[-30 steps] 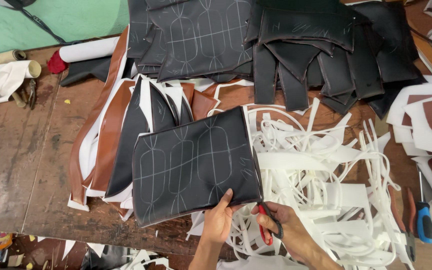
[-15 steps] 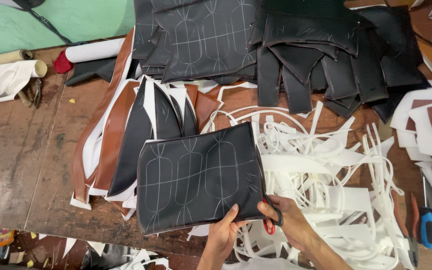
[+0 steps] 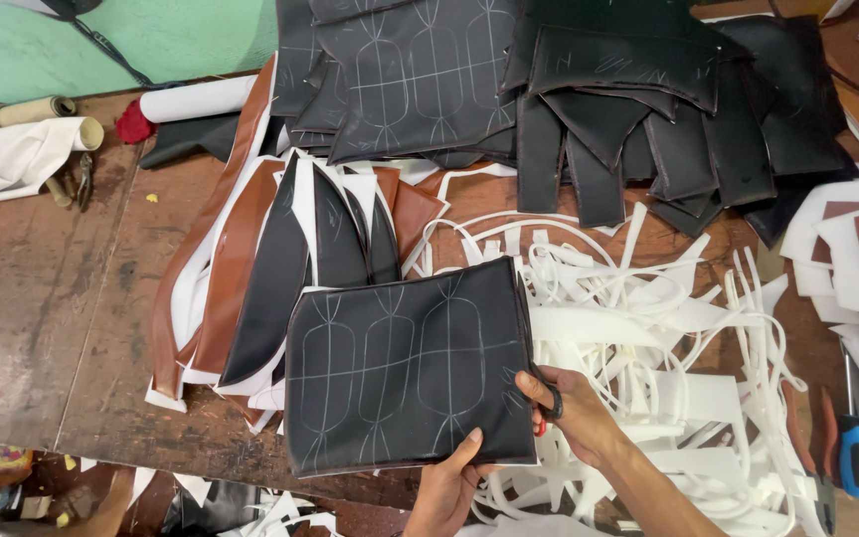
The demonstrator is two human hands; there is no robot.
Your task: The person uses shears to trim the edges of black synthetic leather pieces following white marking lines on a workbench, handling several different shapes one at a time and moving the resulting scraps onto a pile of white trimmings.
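Note:
A black leather panel (image 3: 405, 368) marked with pale chalk ovals and lines lies over the table's front edge. My left hand (image 3: 449, 484) grips its lower edge from below, thumb on top. My right hand (image 3: 574, 413) holds scissors (image 3: 546, 398) with red and black handles; the blades run up along the panel's right edge.
White foam trimmings (image 3: 668, 348) pile up to the right. Brown and black curved strips (image 3: 280, 259) lie to the left, and a stack of black panels (image 3: 549, 89) at the back. White rolls (image 3: 32, 149) sit far left on the wooden table (image 3: 42, 308); a blue-handled tool (image 3: 852, 452) at right.
The panel has slid down and toward me, and its right edge has come up against the scissors. My right hand has moved up beside that edge; my left hand has shifted lower.

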